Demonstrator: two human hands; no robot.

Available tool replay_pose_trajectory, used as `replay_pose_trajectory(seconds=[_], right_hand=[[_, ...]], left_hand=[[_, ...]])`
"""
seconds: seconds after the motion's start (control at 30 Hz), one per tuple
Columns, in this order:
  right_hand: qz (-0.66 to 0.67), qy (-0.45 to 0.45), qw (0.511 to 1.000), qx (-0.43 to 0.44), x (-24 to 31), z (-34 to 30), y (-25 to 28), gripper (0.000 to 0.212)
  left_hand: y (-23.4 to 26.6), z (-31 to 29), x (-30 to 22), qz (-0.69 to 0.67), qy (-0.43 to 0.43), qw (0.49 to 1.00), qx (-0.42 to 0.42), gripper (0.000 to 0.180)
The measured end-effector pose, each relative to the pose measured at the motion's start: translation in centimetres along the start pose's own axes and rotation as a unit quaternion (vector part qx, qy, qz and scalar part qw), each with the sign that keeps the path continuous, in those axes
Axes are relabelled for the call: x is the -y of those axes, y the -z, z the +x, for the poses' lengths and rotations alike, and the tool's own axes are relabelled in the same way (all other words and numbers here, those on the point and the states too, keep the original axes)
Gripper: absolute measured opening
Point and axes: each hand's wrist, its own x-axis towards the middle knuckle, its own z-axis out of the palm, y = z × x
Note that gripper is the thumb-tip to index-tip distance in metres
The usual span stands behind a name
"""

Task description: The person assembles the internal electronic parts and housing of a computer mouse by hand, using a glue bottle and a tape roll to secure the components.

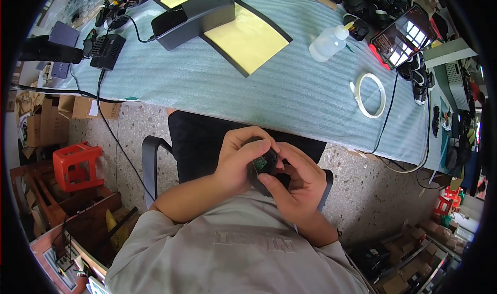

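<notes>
A rounded black housing (267, 173) with an exposed green circuit board (260, 163) is grasped from one side by the left hand (237, 157) and from the other by the right hand (299, 186). It is held above the lap (199, 138), near the cloth-covered table (290, 97).

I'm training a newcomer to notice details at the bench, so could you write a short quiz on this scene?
1. What do the left grip and right grip hold together?
a) a bottle
b) a dark case with a green board showing
c) a phone

2. True or false: the white tape roll lies to the right of the yellow sheet.

3. What colour is the stool on the floor at the left?

Key: 1. b; 2. true; 3. red.
</notes>
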Motion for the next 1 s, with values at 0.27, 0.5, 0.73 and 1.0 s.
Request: replay_pose_trajectory(seconds=[0.27, 0.5, 0.73, 1.0], right_hand=[[0.01, -0.016, 1.0, -0.013, 0.2, 0.1, 0.1, 0.047], [0.068, -0.04, 0.997, -0.007, 0.0, 0.2, 0.5, 0.048], [0.016, -0.017, 1.0, 0.009, 0.1, 0.3, 0.5, 0.049], [0.068, -0.062, 0.995, -0.029, -0.5, 0.0, 1.0, 0.043]], left_hand=[[-0.2, 0.5, 0.2, 0.097, -0.002, 0.995, -0.029, 0.025], [-0.6, 0.1, 0.3, 0.079, -0.006, 0.996, -0.032, 0.026], [-0.2, 0.2, 0.8, 0.116, -0.041, 0.992, -0.022, 0.023], [-0.3, 0.5, 0.8, 0.04, -0.018, 0.999, 0.008, 0.027]])
